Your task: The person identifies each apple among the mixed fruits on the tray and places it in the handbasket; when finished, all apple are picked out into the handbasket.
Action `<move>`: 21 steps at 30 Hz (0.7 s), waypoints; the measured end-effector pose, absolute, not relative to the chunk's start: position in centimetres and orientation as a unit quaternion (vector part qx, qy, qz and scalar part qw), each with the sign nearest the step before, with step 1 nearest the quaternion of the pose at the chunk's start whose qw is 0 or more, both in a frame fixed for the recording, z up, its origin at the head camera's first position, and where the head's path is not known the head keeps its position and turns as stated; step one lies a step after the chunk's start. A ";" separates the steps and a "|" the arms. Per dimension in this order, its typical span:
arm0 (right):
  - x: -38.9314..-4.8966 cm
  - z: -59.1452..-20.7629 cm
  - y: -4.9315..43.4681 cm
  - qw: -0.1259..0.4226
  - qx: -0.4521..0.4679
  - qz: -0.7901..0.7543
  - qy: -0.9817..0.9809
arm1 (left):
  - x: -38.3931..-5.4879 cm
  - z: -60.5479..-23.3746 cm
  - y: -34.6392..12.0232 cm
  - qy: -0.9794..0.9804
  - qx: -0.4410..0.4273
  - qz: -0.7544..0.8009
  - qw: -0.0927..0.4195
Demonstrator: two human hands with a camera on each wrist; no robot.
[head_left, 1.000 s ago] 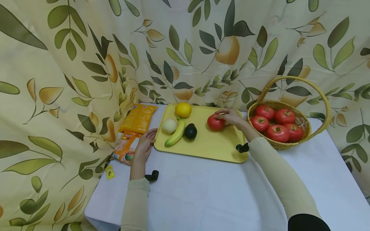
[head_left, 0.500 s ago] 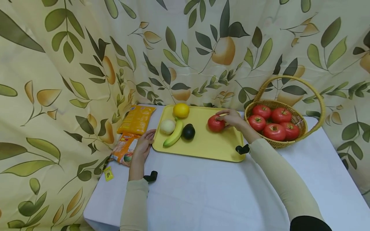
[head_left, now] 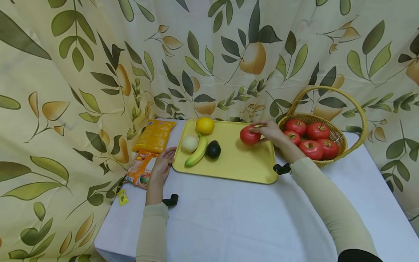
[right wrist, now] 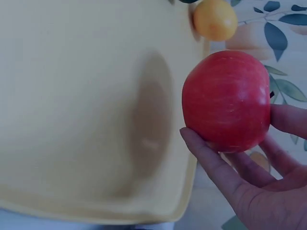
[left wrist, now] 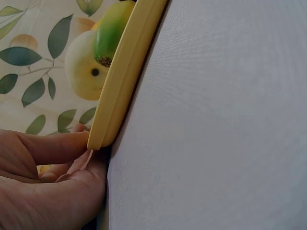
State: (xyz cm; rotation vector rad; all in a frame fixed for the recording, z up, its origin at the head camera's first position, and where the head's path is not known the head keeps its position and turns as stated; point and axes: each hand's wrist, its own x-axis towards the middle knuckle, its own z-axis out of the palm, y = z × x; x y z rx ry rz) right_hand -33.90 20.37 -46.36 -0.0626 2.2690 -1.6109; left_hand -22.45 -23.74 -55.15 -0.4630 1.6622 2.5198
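Observation:
My right hand [head_left: 269, 131] grips a red tomato [head_left: 250, 135] above the right part of the yellow tray [head_left: 242, 174]. In the right wrist view the tomato [right wrist: 226, 101] hangs over its shadow, with fingers [right wrist: 211, 160] curled about its side. At the tray's left edge is my left hand [head_left: 162, 163]; the left wrist view has its thumb and finger pinching the tray rim [left wrist: 122, 81]. On the tray's left half lie a banana [head_left: 197, 153], a pale round fruit [head_left: 190, 144], a yellow lemon-like fruit [head_left: 205, 125] and a dark avocado-like fruit [head_left: 213, 149].
A wicker basket [head_left: 342, 143] with a tall handle and several tomatoes [head_left: 311, 149] stands right of the tray. Left of it lie a yellow packet [head_left: 154, 135], an orange packet [head_left: 140, 169] and a small yellow sachet [head_left: 122, 197]. A leaf-patterned curtain [head_left: 196, 54] hangs behind.
My right hand has lifted the tomato off the tray and moved it slightly to the right and back. My left hand stays at the tray's edge.

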 end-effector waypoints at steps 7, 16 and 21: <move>-33.4 -45.0 21.2 0.171 -0.028 -0.567 0.805 | -22.4 -55.1 -23.7 0.543 -0.150 0.825 0.046; -32.6 -43.3 22.1 0.158 -0.012 -0.554 0.817 | -22.5 -55.1 -23.6 0.544 -0.149 0.824 0.046; -32.3 -42.5 22.6 0.157 -0.016 -0.540 0.827 | -22.4 -55.1 -23.8 0.541 -0.152 0.826 0.046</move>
